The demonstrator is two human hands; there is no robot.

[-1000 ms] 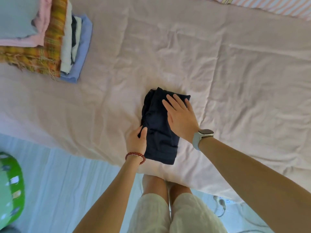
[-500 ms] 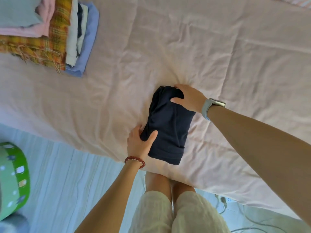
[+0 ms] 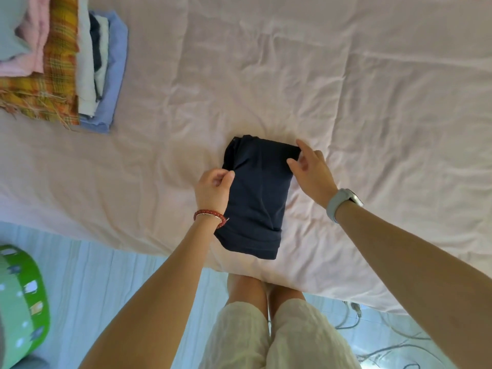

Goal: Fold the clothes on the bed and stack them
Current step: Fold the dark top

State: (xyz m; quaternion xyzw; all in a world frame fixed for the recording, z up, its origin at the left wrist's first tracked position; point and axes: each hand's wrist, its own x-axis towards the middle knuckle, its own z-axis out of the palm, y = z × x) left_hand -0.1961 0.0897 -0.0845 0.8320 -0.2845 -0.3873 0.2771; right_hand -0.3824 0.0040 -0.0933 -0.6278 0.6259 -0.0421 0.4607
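From the head view, the dark navy folded garment (image 3: 255,198) lies near the bed's (image 3: 372,102) front edge, well apart from the stack of folded clothes (image 3: 80,70) at the far left. The left hand (image 3: 213,190) pinches its left edge with curled fingers; the right hand (image 3: 310,169) touches the far right corner, fingers loosely extended. Square both edges before lifting, supporting underneath. The stack is cut off, and the garment's kind is probably unknowable here.

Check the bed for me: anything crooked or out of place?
Only the dark garment: its far left corner is bunched, where the left hand pinches it. The stack looks neat.
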